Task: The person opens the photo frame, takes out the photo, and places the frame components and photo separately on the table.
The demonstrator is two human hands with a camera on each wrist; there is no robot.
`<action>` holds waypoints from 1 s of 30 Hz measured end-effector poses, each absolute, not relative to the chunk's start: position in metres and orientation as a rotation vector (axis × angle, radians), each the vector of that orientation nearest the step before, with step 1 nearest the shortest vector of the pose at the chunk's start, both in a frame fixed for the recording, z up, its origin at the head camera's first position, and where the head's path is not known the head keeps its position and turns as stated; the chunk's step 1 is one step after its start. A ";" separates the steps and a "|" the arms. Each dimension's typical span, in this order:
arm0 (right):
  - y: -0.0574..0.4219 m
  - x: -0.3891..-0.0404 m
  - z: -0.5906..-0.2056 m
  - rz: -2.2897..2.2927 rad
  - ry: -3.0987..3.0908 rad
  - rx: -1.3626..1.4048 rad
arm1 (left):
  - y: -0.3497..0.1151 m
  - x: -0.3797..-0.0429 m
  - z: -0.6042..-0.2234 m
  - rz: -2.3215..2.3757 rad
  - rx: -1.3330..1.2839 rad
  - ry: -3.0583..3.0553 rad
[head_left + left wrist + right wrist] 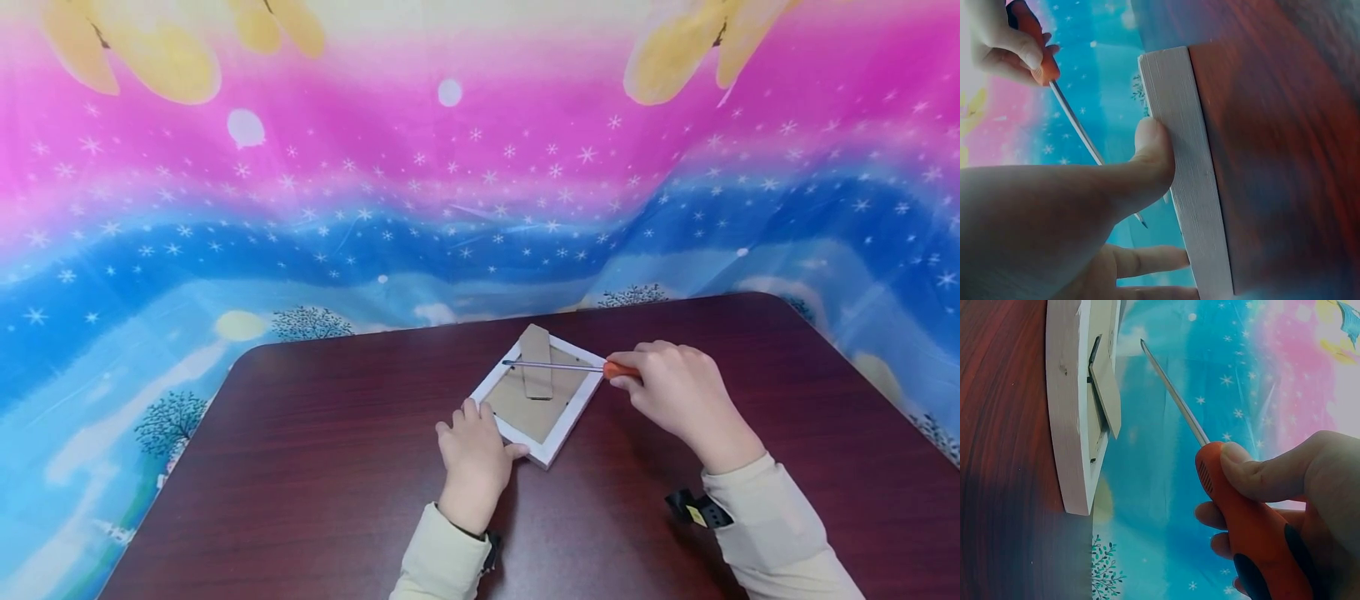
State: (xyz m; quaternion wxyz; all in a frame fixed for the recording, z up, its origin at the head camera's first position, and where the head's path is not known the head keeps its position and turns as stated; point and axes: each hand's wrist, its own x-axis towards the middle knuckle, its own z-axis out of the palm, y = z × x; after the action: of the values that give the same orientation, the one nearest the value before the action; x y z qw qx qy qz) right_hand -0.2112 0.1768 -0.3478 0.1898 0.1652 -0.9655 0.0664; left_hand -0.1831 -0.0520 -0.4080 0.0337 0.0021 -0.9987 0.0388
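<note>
A white picture frame (557, 450) lies face down on the table, its brown backing board (517, 406) and cardboard stand leg (537, 358) facing up. Small dark tabs sit along the inner edge of the backing. My left hand (476, 458) rests on the frame's near left side, the thumb against its outer edge and the fingers over the rim. In my right hand (678, 387) I grip a screwdriver (1241, 512) by its orange and black handle. Its metal shaft points left across the frame, and in the right wrist view the tip stands apart from the backing.
The dark reddish wooden table (315, 467) has rounded far corners. Behind it hangs a pink and blue cloth (420, 192) with snowflakes and trees, reaching down past the table's sides. A black strap (697, 508) is at my right cuff.
</note>
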 end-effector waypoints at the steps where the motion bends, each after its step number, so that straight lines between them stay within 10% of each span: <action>1: 0.177 -0.211 -0.348 0.184 -2.717 0.462 | -0.051 -0.182 -0.408 0.120 0.009 -3.070; 30: 0.212 -0.220 -0.351 0.265 -2.742 0.331 | -0.071 -0.195 -0.416 -0.332 -0.162 -3.001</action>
State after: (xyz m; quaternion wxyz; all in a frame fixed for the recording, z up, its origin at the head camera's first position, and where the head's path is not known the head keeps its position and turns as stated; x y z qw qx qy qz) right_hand -0.2204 0.2119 -0.3505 0.1824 0.1172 -0.9717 0.0938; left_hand -0.1946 -0.0712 -0.4155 0.0591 -0.0534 -0.9908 -0.1098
